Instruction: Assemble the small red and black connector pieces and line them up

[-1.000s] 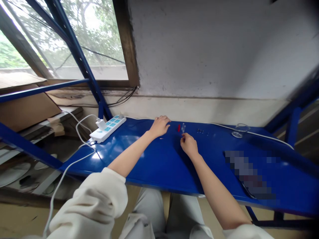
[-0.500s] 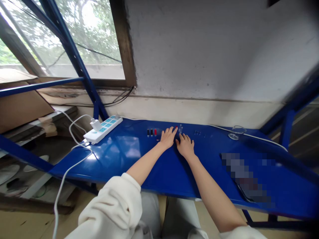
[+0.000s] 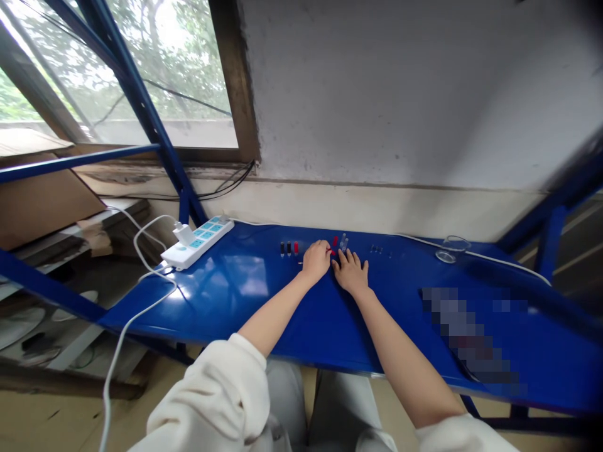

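Observation:
Both my hands rest side by side on the blue metal shelf (image 3: 264, 301) near its back edge. My left hand (image 3: 315, 259) has its fingers curled, pinching at a small red piece (image 3: 335, 242) just past its fingertips. My right hand (image 3: 351, 271) lies flat with its fingers spread, beside the left. A tiny clear piece (image 3: 343, 240) stands just beyond the right fingertips. Three small black and red pieces (image 3: 289, 248) stand in a row to the left of my left hand.
A white power strip (image 3: 198, 242) with a plugged-in charger and white cable lies at the shelf's left end. A few tiny dark pieces (image 3: 377, 249) and a clear glass dish (image 3: 452, 248) sit to the right. A blurred object (image 3: 466, 336) lies front right.
My left hand slid right from the back of the shelf to meet the right one, uncovering the row of three small pieces. Its fingers have since curled near the red piece.

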The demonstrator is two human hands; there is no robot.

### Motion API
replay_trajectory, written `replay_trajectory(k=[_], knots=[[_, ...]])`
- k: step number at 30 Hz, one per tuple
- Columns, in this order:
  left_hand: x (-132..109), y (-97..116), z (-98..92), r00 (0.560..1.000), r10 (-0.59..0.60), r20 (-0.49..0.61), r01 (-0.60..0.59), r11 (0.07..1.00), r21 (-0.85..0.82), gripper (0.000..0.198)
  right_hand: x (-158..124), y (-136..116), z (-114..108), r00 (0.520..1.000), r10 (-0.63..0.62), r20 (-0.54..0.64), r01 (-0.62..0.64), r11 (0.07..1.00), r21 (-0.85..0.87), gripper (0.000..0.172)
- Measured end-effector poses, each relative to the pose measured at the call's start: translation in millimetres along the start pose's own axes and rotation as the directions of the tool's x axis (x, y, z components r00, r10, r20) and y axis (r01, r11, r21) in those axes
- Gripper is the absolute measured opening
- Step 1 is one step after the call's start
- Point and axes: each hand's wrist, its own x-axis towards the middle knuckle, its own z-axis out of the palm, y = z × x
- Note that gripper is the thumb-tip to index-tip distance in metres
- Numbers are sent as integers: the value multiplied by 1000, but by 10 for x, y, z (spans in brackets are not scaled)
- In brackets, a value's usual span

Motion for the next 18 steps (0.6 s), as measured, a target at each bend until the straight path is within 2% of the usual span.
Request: replay_trajectory(k=[5,9,13,18], knots=[[-207,-67,-102,999,-5,-54,-3,989,-145,8,50,-14,2,999,25,42,-24,1000,-17,57],[-297,-83,-124,985,-101,-143,54,952,-302,7,96,-35,-16,994,62,93,-56,996,-68,58],[-325,-93,-131,961,-201,-187,94,880,-466,5,122,-42,-21,993,61,105,-50,993,-105,58],[-333,-108,-152,925,-346,-158,164,738,-655,4,50,-45,-15,999,23,44,-19,996,-92,55]])
